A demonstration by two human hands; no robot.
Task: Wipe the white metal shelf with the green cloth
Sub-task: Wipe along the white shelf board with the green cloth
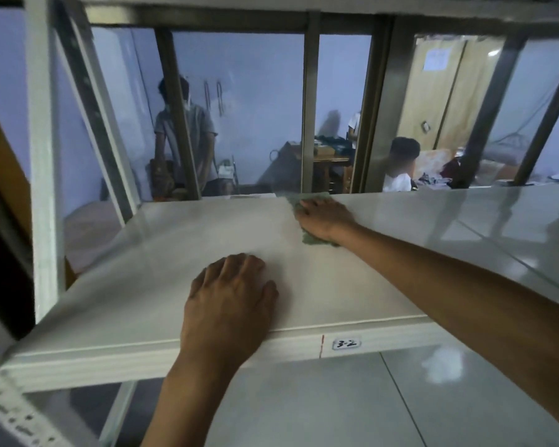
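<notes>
Nearest the camera, the left hand [229, 298] lies flat on the white metal shelf [162, 259], palm down just inside the front edge, its wrist crossing the front lip. Its fingers are spread loosely and hold nothing; it looks to be bracing the body or steadying the shelf. On the front lip just to its right are a small handwritten label [346, 343] reading "3-2" and a thin red mark [321, 346].

Farther in, the right arm reaches diagonally from the lower right across the shelf to its back edge. There the right hand [323, 217] presses the green cloth [313, 237] down against the surface, fingers curled over it. Only the cloth's fringes show, one poking out past the fingertips at the back edge and one beneath the heel of the hand.

As for progress, the cloth is working the far strip about midway along the shelf's width. The surface shows no plain dirt or wet streaks, so which parts are done cannot be read with any certainty. The wide stretch toward the left edge and the patch under the left hand probably need passes.

Beyond the back edge, through the rack's uprights, two people and furniture are dimly visible.
</notes>
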